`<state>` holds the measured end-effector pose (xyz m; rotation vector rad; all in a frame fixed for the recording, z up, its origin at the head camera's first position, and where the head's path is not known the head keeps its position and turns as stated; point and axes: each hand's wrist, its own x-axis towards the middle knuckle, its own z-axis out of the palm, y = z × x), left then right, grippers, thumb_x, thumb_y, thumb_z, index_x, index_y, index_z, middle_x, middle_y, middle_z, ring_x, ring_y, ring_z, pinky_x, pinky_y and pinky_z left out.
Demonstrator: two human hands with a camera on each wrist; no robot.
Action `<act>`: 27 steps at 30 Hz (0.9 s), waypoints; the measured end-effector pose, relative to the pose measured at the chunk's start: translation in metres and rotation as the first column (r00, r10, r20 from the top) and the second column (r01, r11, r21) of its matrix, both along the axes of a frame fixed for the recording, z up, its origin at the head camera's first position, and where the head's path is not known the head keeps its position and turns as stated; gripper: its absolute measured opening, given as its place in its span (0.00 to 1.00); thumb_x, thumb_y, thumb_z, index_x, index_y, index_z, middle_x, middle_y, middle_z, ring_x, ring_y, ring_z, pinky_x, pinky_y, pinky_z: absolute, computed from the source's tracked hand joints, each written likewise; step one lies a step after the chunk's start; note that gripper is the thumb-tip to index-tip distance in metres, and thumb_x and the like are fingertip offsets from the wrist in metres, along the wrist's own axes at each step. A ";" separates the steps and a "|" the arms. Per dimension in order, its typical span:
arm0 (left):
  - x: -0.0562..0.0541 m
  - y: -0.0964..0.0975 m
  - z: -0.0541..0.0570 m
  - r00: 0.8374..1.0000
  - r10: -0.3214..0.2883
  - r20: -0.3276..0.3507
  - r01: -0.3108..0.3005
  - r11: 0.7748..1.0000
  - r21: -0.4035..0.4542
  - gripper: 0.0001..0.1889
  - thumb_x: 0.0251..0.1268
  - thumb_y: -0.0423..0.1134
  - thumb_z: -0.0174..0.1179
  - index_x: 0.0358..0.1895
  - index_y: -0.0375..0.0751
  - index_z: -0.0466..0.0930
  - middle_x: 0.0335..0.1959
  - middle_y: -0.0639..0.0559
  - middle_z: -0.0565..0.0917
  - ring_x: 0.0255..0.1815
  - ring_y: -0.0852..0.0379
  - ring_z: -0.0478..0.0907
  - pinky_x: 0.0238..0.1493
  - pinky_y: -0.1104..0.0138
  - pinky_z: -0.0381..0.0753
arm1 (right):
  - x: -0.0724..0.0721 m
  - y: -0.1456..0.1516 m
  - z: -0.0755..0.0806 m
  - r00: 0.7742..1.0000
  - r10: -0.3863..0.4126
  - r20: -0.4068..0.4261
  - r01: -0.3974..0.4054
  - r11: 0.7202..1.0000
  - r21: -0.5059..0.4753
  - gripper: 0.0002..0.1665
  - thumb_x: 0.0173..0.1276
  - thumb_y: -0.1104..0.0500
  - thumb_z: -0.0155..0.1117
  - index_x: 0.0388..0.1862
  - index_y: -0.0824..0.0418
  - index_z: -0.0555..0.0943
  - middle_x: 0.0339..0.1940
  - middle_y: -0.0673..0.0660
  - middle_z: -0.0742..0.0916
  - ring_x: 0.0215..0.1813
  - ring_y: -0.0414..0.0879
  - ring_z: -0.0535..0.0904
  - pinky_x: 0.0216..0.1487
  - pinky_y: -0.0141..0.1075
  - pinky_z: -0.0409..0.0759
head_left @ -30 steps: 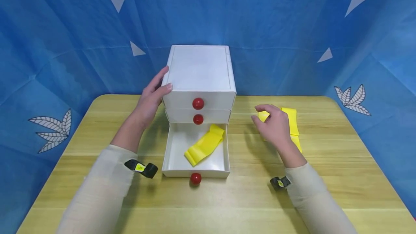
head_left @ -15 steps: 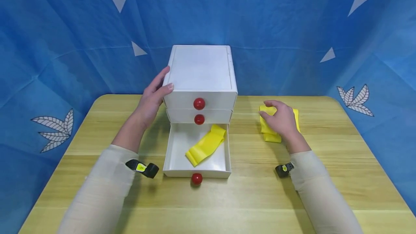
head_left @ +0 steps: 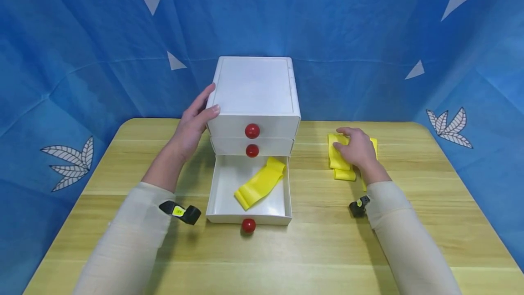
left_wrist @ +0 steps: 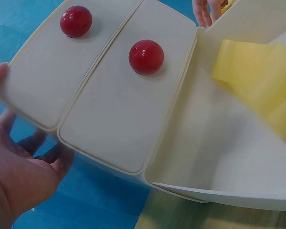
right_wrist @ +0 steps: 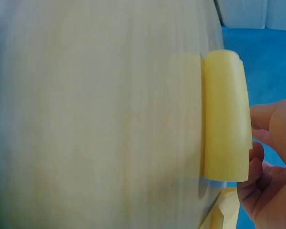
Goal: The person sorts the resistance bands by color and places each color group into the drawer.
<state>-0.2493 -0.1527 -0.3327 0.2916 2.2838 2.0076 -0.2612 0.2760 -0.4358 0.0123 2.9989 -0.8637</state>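
A white drawer cabinet (head_left: pixel 254 86) with red knobs stands on the table, its bottom drawer (head_left: pixel 224 197) pulled out. A folded glossy yellow strip (head_left: pixel 259 185) lies inside that drawer; the left wrist view shows it too. My left hand (head_left: pixel 189 132) rests on the cabinet's left side, thumb over the front top corner, fingers along the side wall. To the right of the cabinet, my right hand (head_left: pixel 357 149) pinches at another yellow strip (head_left: pixel 339 162), thumb above it. In the right wrist view its curled fingers meet the edge of the rolled-looking strip (right_wrist: pixel 226 117); their far sides are hidden.
More yellow strip (head_left: pixel 374 144) shows behind and right of my right hand. The wooden table (head_left: pixel 315 249) extends around the cabinet, with a blue curtain (head_left: pixel 348 35) behind it. The open drawer's red knob (head_left: pixel 248 226) juts forward.
My right hand has moved right and slightly away from me, down onto the yellow strips, and its thumb has slid over one. My left hand, the cabinet and the drawer stay put.
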 end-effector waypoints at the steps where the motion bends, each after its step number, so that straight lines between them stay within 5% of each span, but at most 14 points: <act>1: 0.000 0.000 0.000 1.000 0.000 0.000 0.000 1.000 -0.002 0.33 0.72 0.55 0.54 0.78 0.69 0.56 0.79 0.61 0.53 0.76 0.56 0.51 0.72 0.46 0.55 | -0.001 0.001 -0.001 1.000 -0.001 0.008 0.001 1.000 0.012 0.31 0.72 0.56 0.63 0.72 0.62 0.71 0.67 0.71 0.73 0.65 0.70 0.68 0.57 0.64 0.69; 10: 0.000 0.000 0.000 1.000 0.003 -0.001 -0.003 1.000 0.000 0.33 0.72 0.55 0.54 0.78 0.70 0.56 0.79 0.61 0.54 0.76 0.56 0.52 0.72 0.46 0.55 | -0.006 0.007 -0.002 0.996 -0.020 0.092 0.014 0.998 0.060 0.31 0.74 0.52 0.61 0.72 0.63 0.72 0.69 0.73 0.71 0.69 0.71 0.63 0.59 0.64 0.68; 27: 0.002 0.001 0.001 1.000 0.008 0.000 -0.008 1.000 0.006 0.33 0.72 0.54 0.54 0.78 0.69 0.56 0.79 0.61 0.54 0.76 0.56 0.52 0.72 0.46 0.55 | -0.003 0.009 -0.005 0.992 -0.122 0.022 0.121 0.992 0.044 0.20 0.74 0.55 0.62 0.58 0.66 0.80 0.57 0.69 0.79 0.56 0.66 0.72 0.55 0.59 0.72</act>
